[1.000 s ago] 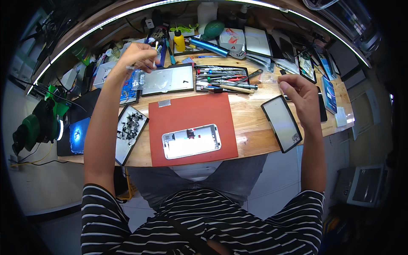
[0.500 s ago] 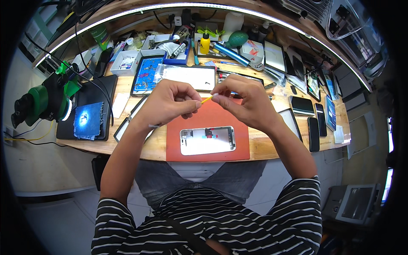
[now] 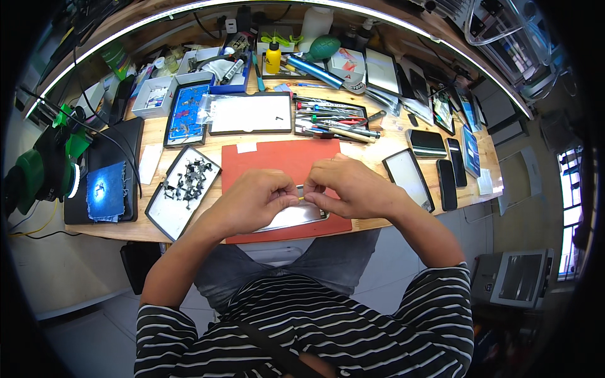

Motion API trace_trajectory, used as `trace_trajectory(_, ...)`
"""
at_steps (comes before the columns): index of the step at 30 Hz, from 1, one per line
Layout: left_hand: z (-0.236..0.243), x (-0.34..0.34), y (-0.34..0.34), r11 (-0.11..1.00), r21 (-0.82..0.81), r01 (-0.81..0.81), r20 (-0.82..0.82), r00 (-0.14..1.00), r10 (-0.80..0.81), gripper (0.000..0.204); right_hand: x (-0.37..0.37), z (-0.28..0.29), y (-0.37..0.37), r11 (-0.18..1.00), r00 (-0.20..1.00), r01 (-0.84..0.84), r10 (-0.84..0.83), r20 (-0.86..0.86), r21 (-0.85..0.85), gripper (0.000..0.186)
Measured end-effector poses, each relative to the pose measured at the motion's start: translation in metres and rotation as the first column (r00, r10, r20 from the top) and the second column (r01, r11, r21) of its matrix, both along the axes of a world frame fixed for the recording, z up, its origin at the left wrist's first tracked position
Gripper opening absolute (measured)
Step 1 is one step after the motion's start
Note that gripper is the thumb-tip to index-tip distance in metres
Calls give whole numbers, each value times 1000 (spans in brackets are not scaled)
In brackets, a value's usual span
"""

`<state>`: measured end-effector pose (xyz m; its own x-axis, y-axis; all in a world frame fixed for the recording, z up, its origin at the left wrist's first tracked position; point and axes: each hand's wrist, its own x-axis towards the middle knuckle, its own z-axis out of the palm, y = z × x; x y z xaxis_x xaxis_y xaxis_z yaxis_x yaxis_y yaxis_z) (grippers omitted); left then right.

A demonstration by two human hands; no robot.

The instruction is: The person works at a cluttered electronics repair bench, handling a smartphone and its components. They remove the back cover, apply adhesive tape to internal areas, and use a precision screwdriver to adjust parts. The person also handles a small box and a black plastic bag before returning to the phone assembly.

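Note:
My left hand (image 3: 257, 196) and my right hand (image 3: 348, 186) meet fingertip to fingertip, each pinching a thin yellow stick (image 3: 301, 198). Only a short piece of the stick shows between them; my fingers cover the rest. Below them a silver-white phone frame (image 3: 291, 218) lies flat on the red-orange mat (image 3: 277, 156), its upper part mostly hidden by my hands. Left of my left forearm sits a shallow white tray (image 3: 167, 213) with many small black parts. To the right of my right hand is another pale, dark-rimmed tray (image 3: 408, 173).
Beyond the mat are a white lidded tray (image 3: 249, 114), a tray of screwdrivers and tweezers (image 3: 331, 118) and a blue parts tray (image 3: 187, 113). Several phones (image 3: 446, 184) lie at the right. A green-and-black microscope (image 3: 41, 173) stands at the left; a yellow bottle (image 3: 273, 58) is farther back.
The view has shifted, moving the bench leftward in the picture. My hands have come down from the mat's far edge to over the phone frame, still pinching the yellow stick.

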<state>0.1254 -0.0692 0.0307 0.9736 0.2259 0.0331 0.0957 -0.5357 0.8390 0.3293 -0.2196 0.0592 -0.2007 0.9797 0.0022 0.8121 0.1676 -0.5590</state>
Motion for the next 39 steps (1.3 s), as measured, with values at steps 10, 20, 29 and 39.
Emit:
trace_trajectory(10,-37,-2,20,641,-746,-181,63,939,338,24,111,1,5,770,771,633,-616,-163,84,20)
trace_trajectory(20,-38,-5,21,629,-723,-284,14,905,425,17,121,-20,19,807,813,578,-582,-2,123,20)
trace_trajectory(29,-33,1,18,669,-685,-289,24,908,418,15,80,-38,30,911,885,295,-374,277,290,28)
trace_trajectory(39,-36,-5,22,660,-687,-304,37,893,449,13,40,-67,14,807,870,129,-371,326,576,10)
